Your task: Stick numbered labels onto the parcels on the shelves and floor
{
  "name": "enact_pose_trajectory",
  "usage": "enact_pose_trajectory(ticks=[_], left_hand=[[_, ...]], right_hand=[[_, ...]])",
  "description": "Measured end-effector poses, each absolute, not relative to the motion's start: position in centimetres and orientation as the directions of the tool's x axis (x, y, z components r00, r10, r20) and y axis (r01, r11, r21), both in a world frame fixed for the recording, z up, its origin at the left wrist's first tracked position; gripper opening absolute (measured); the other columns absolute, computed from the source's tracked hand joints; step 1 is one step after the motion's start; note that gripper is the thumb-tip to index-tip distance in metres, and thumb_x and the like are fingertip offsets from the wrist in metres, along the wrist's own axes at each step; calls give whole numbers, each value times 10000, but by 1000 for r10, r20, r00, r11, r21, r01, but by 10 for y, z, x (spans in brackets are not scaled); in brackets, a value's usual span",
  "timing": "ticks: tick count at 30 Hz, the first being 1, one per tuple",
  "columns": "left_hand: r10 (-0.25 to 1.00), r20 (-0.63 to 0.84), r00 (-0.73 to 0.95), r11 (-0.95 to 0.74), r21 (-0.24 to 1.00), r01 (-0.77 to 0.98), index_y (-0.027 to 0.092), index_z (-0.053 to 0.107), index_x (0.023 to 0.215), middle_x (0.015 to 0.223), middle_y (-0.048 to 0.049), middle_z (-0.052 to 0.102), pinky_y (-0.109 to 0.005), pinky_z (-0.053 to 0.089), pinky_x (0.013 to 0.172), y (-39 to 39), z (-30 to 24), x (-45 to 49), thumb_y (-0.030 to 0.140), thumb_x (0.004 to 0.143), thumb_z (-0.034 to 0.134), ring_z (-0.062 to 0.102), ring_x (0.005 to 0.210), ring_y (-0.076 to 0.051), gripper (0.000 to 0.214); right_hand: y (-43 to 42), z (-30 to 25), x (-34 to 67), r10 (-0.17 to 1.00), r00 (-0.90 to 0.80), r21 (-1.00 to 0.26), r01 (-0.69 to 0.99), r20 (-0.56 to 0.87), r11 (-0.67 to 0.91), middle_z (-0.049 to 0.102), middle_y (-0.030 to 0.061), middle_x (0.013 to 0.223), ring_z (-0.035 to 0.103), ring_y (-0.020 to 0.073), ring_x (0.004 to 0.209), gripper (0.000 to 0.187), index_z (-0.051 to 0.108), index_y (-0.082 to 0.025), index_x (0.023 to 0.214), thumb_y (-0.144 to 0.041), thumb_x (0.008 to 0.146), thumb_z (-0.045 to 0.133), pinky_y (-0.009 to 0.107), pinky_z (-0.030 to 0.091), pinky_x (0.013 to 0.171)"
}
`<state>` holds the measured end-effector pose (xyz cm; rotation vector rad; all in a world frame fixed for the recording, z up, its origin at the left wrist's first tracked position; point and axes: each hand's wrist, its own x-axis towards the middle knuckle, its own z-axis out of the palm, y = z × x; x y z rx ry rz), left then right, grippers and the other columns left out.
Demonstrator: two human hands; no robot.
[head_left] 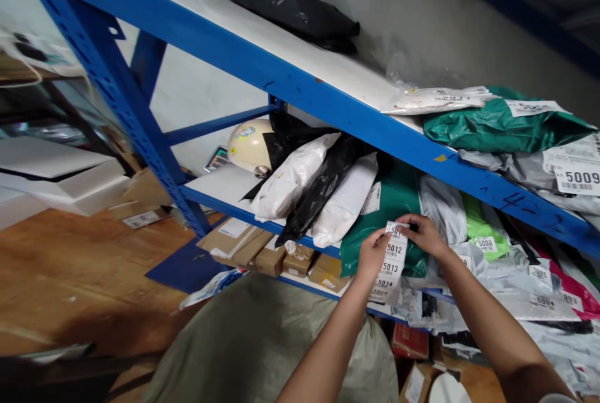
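A strip of white number labels [394, 259], printed with 5012, 5013 and other numbers, hangs between my hands. My left hand [372, 253] pinches its upper left edge. At the top right corner, my right hand [424, 233] has its fingers closed on the label marked 501-something; the last digit is partly covered. Right behind the strip lies a dark green parcel bag [389, 203] on the middle shelf. To its left sit a white parcel bag [349, 203], a black parcel bag [323, 184] and another white one.
The blue shelf beam [300, 100] crosses above my hands. A cream helmet [248, 145] sits on the middle shelf. Labelled parcels, including a lime one [482, 228], crowd the right side. Cardboard boxes [269, 259] lie below. A grey-green sack [262, 340] stands in front.
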<state>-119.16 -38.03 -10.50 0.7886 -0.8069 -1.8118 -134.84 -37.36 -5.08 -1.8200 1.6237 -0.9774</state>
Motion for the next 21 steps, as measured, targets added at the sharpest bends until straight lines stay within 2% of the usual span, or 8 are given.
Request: enact_pose_trajectory(ticks=[4, 7, 10, 14, 17, 21], left_hand=[[-945, -173, -279, -307, 769, 560, 167, 730, 839, 755, -35, 717, -251, 462, 618, -375, -104, -1197, 456, 559, 811, 625, 669, -172, 410], [-962, -197, -188, -268, 807, 526, 170, 669, 684, 624, -4, 653, -236, 422, 577, -370, -108, -1206, 481, 573, 797, 567, 594, -142, 355], [-976, -211, -44, -211, 889, 405, 183, 521, 501, 483, 28, 529, -220, 362, 525, -365, -113, -1216, 481, 639, 761, 480, 520, -113, 406], [-962, -258, -84, -270, 881, 389, 170, 567, 561, 537, 14, 580, -223, 395, 540, -353, -113, -1226, 432, 608, 795, 524, 550, -129, 350], [-952, -276, -130, -305, 872, 384, 176, 535, 551, 500, 17, 540, -233, 392, 513, -336, -116, -1218, 515, 630, 762, 498, 505, -128, 415], [-988, -144, -60, -155, 952, 264, 199, 442, 511, 478, 49, 429, -218, 352, 515, -317, -127, -1173, 613, 673, 698, 426, 511, -109, 513]], right_hand=[[-369, -45, -1343, -977, 29, -720, -672, 212, -176, 743, 52, 893, 680, 199, 815, 267, 706, -194, 932, -430, 834, 629, 318, 543, 752], [-361, -38, -1338, -956, 40, -613, -760, 290, -217, 728, 53, 876, 668, 206, 832, 172, 721, -209, 868, -359, 830, 646, 323, 530, 775], [-356, -37, -1334, -938, 41, -497, -839, 344, -219, 715, 58, 821, 657, 218, 827, 124, 744, -226, 813, -283, 839, 636, 333, 518, 778], [-354, -49, -1331, -930, 24, -391, -903, 367, -178, 697, 64, 772, 649, 231, 804, 151, 762, -232, 747, -203, 824, 635, 346, 518, 768], [-349, -61, -1334, -918, 41, -327, -927, 393, -182, 686, 67, 780, 638, 240, 824, 152, 767, -233, 744, -162, 804, 647, 360, 520, 792], [-343, -66, -1339, -916, 65, -247, -953, 395, -174, 669, 66, 749, 624, 252, 815, 157, 758, -235, 750, -176, 826, 633, 387, 519, 793]])
